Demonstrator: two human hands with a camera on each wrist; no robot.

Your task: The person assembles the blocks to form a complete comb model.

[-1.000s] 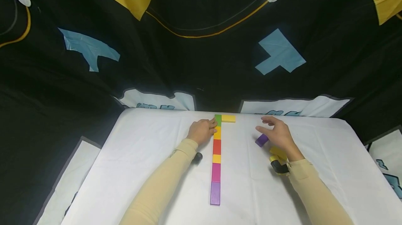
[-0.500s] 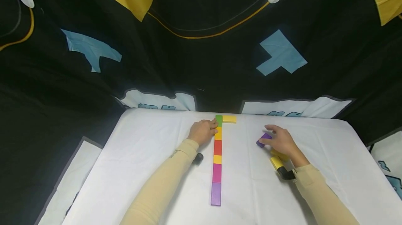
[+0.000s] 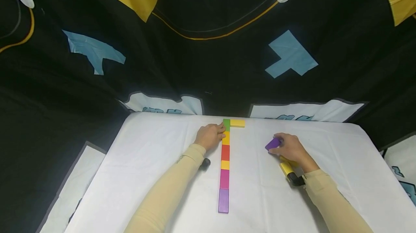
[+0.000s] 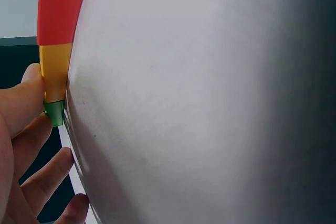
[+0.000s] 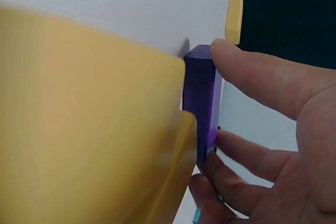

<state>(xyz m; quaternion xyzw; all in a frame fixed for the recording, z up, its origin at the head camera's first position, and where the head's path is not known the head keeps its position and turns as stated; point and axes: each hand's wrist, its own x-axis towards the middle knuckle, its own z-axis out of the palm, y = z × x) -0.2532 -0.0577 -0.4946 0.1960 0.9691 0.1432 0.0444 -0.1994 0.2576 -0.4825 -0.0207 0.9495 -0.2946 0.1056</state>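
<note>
In the head view my left hand rests its fingertips against a green block and an orange-yellow block at the far end of a row. The left wrist view shows the thumb by the orange-yellow block and loosely spread fingers below. To the right, my right hand pinches a dark purple block between thumb and fingers. It looks tilted on the cloth. Close under that hand lie yellow blocks, partly hidden; one yellow block fills much of the right wrist view.
Toward me the row continues with red, small yellow, magenta and light purple blocks. A yellow block sits crosswise beside the green one. Behind the white table hangs a dark printed curtain.
My right hand has lowered toward the purple block and closed its thumb and fingers on it, tilting it slightly. The left hand has stayed at the row.
</note>
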